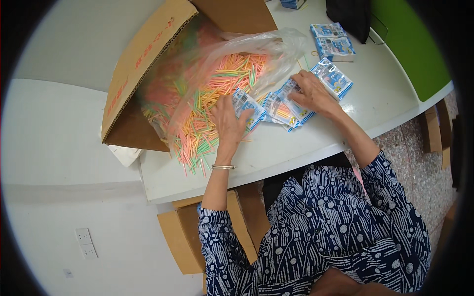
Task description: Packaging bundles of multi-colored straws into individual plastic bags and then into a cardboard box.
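Note:
A heap of thin pink, yellow and green sticks (pixel 197 128) spills from a clear plastic bag (pixel 284 42) onto the white table. My left hand (pixel 228 121) is at the heap's right edge, its thumb and fingers around the left side of a small blue-and-white packet (pixel 251 107). My right hand (pixel 314 93) grips another blue-and-white packet (pixel 287 90) between thumb and curled fingers. Between the hands, overlapping packets show coloured sticks through a see-through window (pixel 282 110). A further packet (pixel 334 79) lies just beyond my right wrist. Some fingertips are hidden.
An open cardboard box (pixel 148 59) lies tipped around the bag. More packets (pixel 333 40) lie at the far right, near a black bag (pixel 349 17) and a green panel (pixel 410 44). Below the table's front edge (pixel 237 178) stand other cardboard boxes (pixel 180 241).

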The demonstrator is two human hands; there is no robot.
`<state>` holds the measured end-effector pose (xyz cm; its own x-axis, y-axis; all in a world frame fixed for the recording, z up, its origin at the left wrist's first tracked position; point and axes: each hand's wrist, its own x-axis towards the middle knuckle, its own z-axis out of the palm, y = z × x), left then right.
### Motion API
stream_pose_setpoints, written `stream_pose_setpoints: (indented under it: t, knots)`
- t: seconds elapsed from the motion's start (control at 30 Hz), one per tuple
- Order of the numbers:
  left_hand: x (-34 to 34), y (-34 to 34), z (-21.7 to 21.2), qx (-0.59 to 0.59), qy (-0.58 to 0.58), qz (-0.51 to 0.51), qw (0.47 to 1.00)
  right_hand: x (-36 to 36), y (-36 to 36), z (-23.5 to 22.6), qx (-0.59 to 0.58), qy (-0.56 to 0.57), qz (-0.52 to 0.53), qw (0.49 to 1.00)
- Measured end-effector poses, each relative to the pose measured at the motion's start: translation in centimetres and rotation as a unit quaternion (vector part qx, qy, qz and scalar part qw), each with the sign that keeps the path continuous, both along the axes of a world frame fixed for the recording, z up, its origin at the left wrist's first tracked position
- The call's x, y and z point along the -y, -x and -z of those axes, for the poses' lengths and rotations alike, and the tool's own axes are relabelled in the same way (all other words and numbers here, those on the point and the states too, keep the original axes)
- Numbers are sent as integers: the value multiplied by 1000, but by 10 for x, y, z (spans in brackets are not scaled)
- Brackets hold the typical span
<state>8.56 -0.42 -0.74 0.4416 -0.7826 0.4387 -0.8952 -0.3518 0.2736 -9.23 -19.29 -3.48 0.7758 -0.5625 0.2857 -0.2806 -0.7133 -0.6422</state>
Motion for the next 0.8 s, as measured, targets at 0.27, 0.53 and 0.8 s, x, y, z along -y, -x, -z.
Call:
stream_pose_setpoints:
  t: [0.27,0.53,0.8]
  knots:
    - [2,-22,15,-2,16,-42,999,-35,-24,-35,-1,77,-52,996]
    - [-6,0,-40,-478,161,58,862,-55,-65,-30,117,25,-151,981]
    - [-31,0,-56,-416,125,107,894,-50,-58,-52,75,-87,-262,958]
